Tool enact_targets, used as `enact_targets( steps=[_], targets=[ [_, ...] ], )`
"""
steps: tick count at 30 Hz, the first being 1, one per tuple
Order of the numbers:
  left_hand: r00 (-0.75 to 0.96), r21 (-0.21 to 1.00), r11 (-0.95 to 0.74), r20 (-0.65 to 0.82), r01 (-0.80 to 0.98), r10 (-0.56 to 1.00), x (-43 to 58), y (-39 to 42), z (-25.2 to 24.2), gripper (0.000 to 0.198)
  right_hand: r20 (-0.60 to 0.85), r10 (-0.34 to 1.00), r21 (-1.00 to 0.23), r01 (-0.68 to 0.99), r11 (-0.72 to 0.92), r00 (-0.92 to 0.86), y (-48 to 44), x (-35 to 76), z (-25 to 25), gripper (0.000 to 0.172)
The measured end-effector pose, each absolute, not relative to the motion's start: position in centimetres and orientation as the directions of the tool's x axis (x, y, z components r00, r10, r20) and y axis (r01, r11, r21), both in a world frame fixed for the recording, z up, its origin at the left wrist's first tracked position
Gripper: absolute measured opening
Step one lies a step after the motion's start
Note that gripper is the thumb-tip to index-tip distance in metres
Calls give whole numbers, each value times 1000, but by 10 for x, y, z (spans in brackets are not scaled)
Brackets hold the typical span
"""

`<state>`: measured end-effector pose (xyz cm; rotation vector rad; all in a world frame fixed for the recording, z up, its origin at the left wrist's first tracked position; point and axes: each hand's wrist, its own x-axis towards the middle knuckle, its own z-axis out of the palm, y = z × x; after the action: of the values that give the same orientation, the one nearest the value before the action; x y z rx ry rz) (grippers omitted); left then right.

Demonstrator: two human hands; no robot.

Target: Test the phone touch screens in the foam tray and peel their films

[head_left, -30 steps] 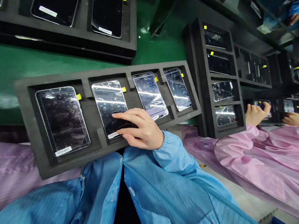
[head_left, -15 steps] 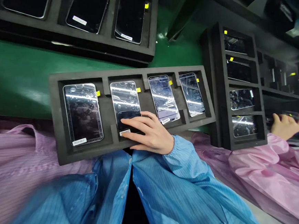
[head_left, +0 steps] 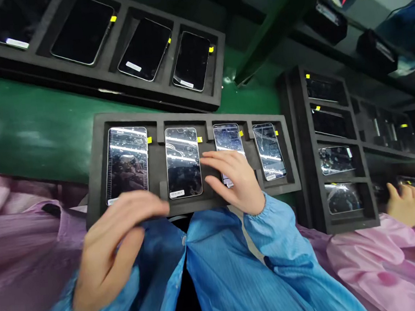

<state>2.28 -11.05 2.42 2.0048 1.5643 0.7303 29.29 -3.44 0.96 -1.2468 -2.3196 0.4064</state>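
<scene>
A black foam tray (head_left: 154,116) in front of me holds several phones in separate slots, each with a yellow tab at its side. Over the third phone from the left (head_left: 227,134) hovers my right hand (head_left: 236,179), fingers apart and nothing in them; its fingertips point at the second phone (head_left: 183,164). My left hand (head_left: 117,244), smeared by motion, is raised at the tray's near left edge, thumb apart from the fingers and holding nothing. It covers the lower end of the leftmost phone (head_left: 126,157). The rightmost phone (head_left: 270,150) lies uncovered.
Another foam tray of phones (head_left: 110,62) stands at the back left on the green table (head_left: 48,134). A stack of trays (head_left: 301,157) stands at the right. Beyond it is a co-worker's hand (head_left: 410,202) in a pink sleeve. Another pink garment (head_left: 28,256) is at the left.
My right hand has lifted off the second phone and moved right, its fingers spread. My left hand has come into view at the lower left. The camera view has shifted.
</scene>
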Motion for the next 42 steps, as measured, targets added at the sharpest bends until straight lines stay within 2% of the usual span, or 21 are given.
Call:
enact_targets(
  steps=[3,5,10,16,20,23,32,39,42],
  targets=[
    [126,579,-175,124,796,984,45,-81,-2,38,219,860,-398,762,511,-462,-17,299,13,34],
    [169,548,-223,149,806,974,53,-71,-15,44,199,845,-360,765,534,-496,-12,300,11,29],
    [345,619,-362,153,697,926,55,-69,-23,53,168,861,-322,799,507,-479,-14,301,2,24],
    [395,634,-385,133,671,909,56,-67,-20,59,154,893,-279,848,450,-423,-17,302,-2,25],
    [387,622,-381,133,684,912,59,-66,-22,60,121,840,-192,818,542,-529,-16,297,2,32],
    [360,626,-370,149,686,921,59,-68,-22,60,128,789,-132,779,614,-600,-15,295,6,31],
    [111,695,-269,265,667,958,59,-74,-9,52,256,813,-263,772,579,-522,-11,305,13,23],
    [64,661,-258,303,704,951,59,-68,-7,59,302,764,-293,707,644,-571,-11,306,4,24],
    [129,652,-267,252,709,959,45,-68,-11,67,294,722,-269,670,692,-627,-12,306,2,31]
  ],
)
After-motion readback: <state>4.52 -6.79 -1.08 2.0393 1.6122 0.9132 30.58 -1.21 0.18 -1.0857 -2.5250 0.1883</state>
